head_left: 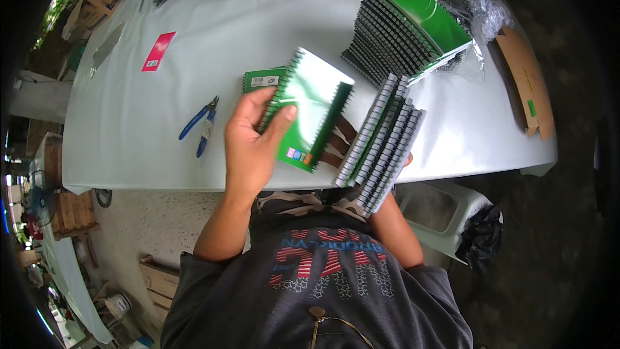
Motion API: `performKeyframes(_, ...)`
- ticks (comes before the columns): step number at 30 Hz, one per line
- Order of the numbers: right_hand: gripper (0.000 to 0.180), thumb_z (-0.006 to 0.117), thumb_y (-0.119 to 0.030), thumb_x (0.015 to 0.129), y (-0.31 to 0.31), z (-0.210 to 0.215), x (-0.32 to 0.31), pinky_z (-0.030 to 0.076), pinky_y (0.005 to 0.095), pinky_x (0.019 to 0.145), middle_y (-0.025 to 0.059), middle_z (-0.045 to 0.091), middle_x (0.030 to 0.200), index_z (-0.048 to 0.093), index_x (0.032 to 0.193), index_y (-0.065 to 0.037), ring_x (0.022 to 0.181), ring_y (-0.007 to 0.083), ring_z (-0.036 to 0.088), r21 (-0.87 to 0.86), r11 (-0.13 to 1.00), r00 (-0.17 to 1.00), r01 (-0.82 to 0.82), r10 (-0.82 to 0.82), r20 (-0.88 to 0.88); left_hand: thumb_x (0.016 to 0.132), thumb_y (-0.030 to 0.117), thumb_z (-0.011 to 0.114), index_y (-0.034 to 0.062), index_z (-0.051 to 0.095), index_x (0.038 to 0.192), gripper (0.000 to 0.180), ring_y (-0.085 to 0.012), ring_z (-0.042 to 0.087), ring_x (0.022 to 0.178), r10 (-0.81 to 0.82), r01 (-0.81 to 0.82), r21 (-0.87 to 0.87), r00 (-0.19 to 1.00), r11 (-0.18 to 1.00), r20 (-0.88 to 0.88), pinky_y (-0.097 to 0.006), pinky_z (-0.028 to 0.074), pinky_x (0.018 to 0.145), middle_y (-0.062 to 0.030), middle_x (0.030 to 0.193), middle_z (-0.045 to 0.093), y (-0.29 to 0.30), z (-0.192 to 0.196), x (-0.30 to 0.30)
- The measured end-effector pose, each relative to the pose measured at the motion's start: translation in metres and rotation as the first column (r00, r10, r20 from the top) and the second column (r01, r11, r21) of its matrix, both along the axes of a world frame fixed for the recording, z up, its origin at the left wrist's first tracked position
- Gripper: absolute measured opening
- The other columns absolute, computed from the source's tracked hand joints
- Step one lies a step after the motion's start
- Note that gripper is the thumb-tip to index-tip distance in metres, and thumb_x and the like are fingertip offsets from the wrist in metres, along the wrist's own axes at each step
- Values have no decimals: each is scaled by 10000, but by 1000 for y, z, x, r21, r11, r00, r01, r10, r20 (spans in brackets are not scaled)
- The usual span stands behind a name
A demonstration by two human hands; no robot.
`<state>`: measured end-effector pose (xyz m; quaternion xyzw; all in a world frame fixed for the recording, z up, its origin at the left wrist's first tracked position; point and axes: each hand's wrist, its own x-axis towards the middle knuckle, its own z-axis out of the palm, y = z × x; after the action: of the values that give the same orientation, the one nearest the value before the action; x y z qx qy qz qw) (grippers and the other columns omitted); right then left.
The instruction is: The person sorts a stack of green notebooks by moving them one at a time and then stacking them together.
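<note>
Now the left hand point(252, 145) holds a green spiral notebook point(310, 116) tilted above the white tabletop point(129, 110), its grip pinching the cover between thumb and fingers. The right hand point(405, 160), mostly hidden, carries a row of spiral-bound notebooks point(381, 142); I cannot tell its grip. Blue pliers point(201, 126) lie to the left, a red rectangular card point(159, 51) beyond, a green notebook stack point(407, 26) behind

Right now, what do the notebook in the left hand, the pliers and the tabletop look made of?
Green notebook: glossy coated card cover, judging by the white glare on it, with dark spiral binding, wire or plastic unclear. Left hand grips it by the edge. Pliers: dark metal jaws and blue handles, probably plastic or rubber sleeves. Table: smooth white surface with a soft sheen, likely plastic or laminate.
</note>
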<state>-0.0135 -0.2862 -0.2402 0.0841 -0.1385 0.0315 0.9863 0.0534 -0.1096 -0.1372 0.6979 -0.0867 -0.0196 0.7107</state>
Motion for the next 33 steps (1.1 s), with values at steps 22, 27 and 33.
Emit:
performKeyframes(22,920,633,-303,558,4,3,0,403,578,981,205,444,1345,342,1398,-67,1201,388,477,-112,994,998,5,-12,-62,910,147,572,-3,592,1018,186,-39,424,631,-18,23,277,1000,961,-19,-240,389,583,27,668,531,18,10,8)
performKeyframes(27,1086,677,-378,536,20,37,7,213,675,1044,171,189,1495,170,1472,-164,1375,384,196,-368,929,978,28,-102,-184,879,224,598,79,607,1141,300,-342,569,985,0,-400,857,906,323,423,-405,461,856,-146,1086,631,26,-9,22)
performKeyframes(33,1043,688,-392,554,15,30,6,181,694,1034,191,124,1513,218,1466,-203,1376,422,157,-358,933,982,46,-107,-154,860,360,622,2,468,1275,570,-355,565,1040,142,-421,746,901,516,411,-414,436,900,-226,1162,587,54,-46,46)
